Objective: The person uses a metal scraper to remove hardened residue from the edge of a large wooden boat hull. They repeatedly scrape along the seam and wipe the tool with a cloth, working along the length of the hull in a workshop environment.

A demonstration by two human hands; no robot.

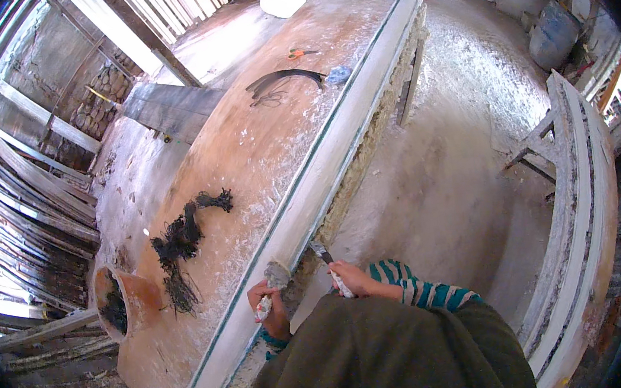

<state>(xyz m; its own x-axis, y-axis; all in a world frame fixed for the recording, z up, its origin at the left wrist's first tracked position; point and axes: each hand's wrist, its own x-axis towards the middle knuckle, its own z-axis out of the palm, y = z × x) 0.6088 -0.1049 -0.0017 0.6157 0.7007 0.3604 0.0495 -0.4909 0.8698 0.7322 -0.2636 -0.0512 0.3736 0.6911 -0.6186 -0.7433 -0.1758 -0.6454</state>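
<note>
Plaster along the near edge of the long table (pixel 262 154) is where we are scraping, our right hand (pixel 352 278) gripping a small trowel (pixel 322 253) and our left hand (pixel 267 299) closed round a gritty lump (pixel 276 274), so steady strokes seem needed next.

A: Which colours are noted on the surface (pixel 262 154)?

B: A reddish-brown top, streaked with white dust, is noted. Its edge strip (pixel 323 170) is seen as off-white, lined in dark green.

A: And on the things lying there?

B: The fibre bundle (pixel 181 244) is recorded as black, as is the curved strip (pixel 284 77). Orange handles are shown on the scissors (pixel 300 52).

A: What is noted at the hands?

B: A grey-white wad (pixel 276 275) is held in the left hand (pixel 269 303). A sleeve (pixel 417 288) striped in teal and white is seen at the right hand (pixel 352 276).
</note>
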